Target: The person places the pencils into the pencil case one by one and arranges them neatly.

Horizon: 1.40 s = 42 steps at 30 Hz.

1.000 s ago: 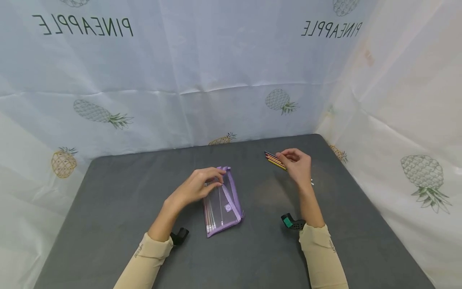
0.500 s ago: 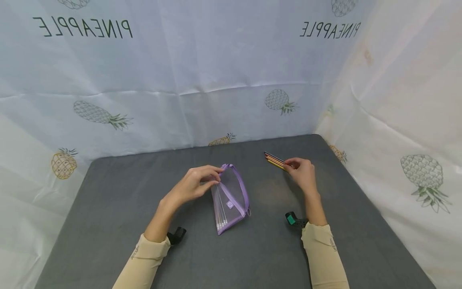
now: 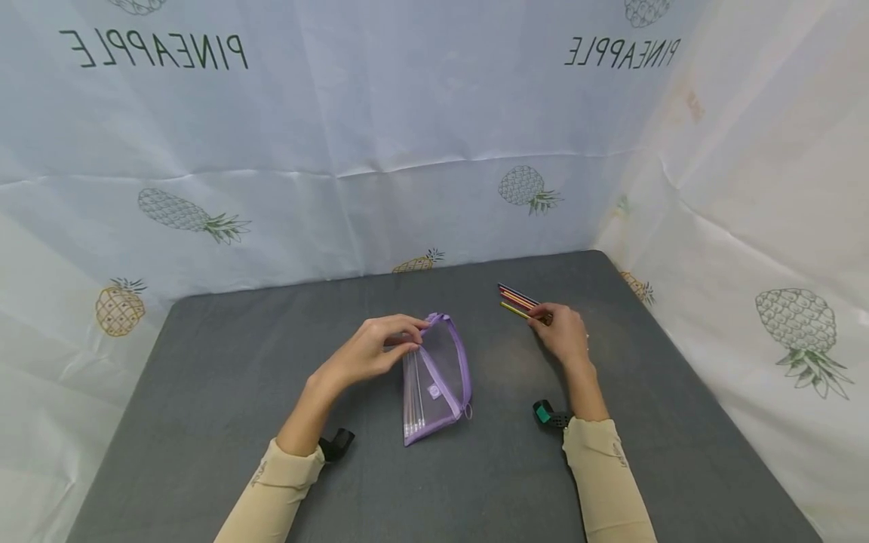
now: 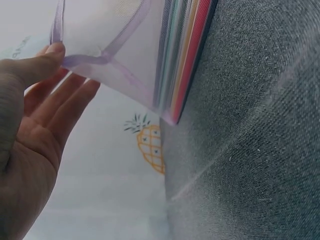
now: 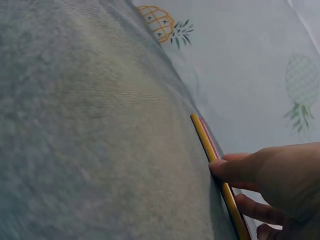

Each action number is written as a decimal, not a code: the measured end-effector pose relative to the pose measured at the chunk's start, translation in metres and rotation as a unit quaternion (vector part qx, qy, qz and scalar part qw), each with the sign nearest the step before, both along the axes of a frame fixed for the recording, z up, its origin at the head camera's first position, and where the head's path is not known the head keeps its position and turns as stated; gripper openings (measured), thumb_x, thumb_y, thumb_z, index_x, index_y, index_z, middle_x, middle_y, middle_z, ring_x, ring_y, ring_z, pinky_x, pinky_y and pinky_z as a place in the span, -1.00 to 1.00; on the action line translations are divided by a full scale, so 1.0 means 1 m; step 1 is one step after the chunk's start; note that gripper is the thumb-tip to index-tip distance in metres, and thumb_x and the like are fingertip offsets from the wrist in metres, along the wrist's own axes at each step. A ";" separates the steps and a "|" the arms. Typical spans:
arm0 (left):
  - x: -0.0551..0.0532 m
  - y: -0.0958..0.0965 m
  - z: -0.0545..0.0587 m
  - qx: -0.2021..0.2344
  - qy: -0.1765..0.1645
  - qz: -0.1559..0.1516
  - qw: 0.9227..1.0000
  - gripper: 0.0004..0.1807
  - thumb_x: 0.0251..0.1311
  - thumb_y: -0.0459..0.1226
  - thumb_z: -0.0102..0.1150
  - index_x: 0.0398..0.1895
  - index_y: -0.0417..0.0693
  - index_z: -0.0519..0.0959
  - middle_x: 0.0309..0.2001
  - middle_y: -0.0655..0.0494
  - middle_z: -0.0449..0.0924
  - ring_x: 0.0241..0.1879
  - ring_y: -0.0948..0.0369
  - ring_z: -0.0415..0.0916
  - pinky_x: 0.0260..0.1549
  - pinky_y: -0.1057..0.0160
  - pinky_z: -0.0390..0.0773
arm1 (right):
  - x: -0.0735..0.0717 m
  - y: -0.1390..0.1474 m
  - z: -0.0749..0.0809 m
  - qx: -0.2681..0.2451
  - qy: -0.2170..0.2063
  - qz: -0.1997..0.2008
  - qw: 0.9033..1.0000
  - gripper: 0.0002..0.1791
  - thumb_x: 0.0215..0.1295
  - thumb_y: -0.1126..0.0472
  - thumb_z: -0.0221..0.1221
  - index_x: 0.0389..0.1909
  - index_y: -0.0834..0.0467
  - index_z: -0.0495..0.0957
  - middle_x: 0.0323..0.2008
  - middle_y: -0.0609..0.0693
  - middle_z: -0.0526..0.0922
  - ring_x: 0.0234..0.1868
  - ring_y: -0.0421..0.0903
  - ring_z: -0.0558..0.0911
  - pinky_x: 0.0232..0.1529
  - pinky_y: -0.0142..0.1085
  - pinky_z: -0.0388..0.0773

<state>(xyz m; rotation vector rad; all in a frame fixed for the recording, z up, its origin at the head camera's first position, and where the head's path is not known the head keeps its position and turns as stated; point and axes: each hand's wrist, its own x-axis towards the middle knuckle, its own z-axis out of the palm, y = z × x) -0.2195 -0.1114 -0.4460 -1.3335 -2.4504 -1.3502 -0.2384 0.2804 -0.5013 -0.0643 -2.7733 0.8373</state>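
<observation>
My left hand (image 3: pixel 373 351) pinches the upper edge of a purple-trimmed mesh pencil case (image 3: pixel 435 391) between thumb and fingers. The case's zip side gapes toward the right. Several pencils (image 4: pixel 182 55) lie along its left side, showing through the mesh in the left wrist view. Farther right, my right hand (image 3: pixel 565 332) pinches a yellow pencil (image 3: pixel 514 310) with thumb and fingertips; in the right wrist view the thumb is on the yellow pencil (image 5: pixel 204 137). Right beside it lie several other colored pencils (image 3: pixel 519 294), their near ends hidden behind the hand.
A dark grey table (image 3: pixel 271 317) carries everything. Behind it and to the right hangs a white curtain (image 3: pixel 407 219) printed with pineapples. A black wrist device (image 3: pixel 548 414) with a green patch sits at the right wrist, and another black one (image 3: pixel 337 443) at the left.
The pencil case has swung a little right and its mouth has widened. My right hand has shifted toward me along the pencils, and the yellow one now lies slightly apart from the others.
</observation>
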 end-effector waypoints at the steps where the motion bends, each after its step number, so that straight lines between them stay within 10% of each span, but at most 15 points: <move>1: 0.000 0.001 0.000 -0.001 -0.001 0.000 1.000 -0.89 0.40 -0.51 0.34 -0.07 -0.27 0.73 0.26 -0.18 0.75 0.12 -0.04 0.80 0.10 0.15 0.84 | 0.000 -0.001 0.000 0.004 0.004 0.005 1.000 -0.83 0.44 0.26 0.40 -0.04 0.21 0.79 -0.18 0.20 0.85 -0.22 0.13 0.71 -0.19 0.01 0.60; 13: 0.003 0.007 -0.003 -0.021 0.009 -0.010 1.000 -0.89 0.41 -0.49 0.34 -0.07 -0.32 0.72 0.26 -0.21 0.74 0.18 -0.07 0.78 0.10 0.13 0.84 | -0.004 -0.012 0.005 0.036 0.035 0.058 0.997 -0.71 0.54 0.41 0.18 0.19 0.31 0.64 -0.22 0.28 0.75 -0.19 0.26 0.68 -0.09 0.22 0.59; 32: 0.002 0.009 -0.004 -0.024 0.051 -0.015 0.998 -0.90 0.39 -0.48 0.37 -0.08 -0.25 0.73 0.23 -0.20 0.76 0.11 -0.02 0.80 0.04 0.21 0.85 | 0.005 -0.039 0.050 -0.115 0.057 0.146 0.981 -0.31 0.67 0.40 0.00 0.70 0.01 0.15 -0.16 0.23 0.66 -0.34 -0.08 0.55 -0.29 -0.30 0.49; 42: 0.000 0.009 -0.005 -0.025 0.051 -0.012 0.998 -0.90 0.40 -0.48 0.36 -0.08 -0.26 0.72 0.23 -0.18 0.77 0.12 -0.01 0.80 0.05 0.22 0.85 | 0.005 -0.057 0.054 -0.298 0.020 0.202 0.933 -0.29 0.65 0.42 0.01 0.71 0.07 0.13 -0.20 0.20 0.58 -0.46 -0.17 0.44 -0.41 -0.33 0.43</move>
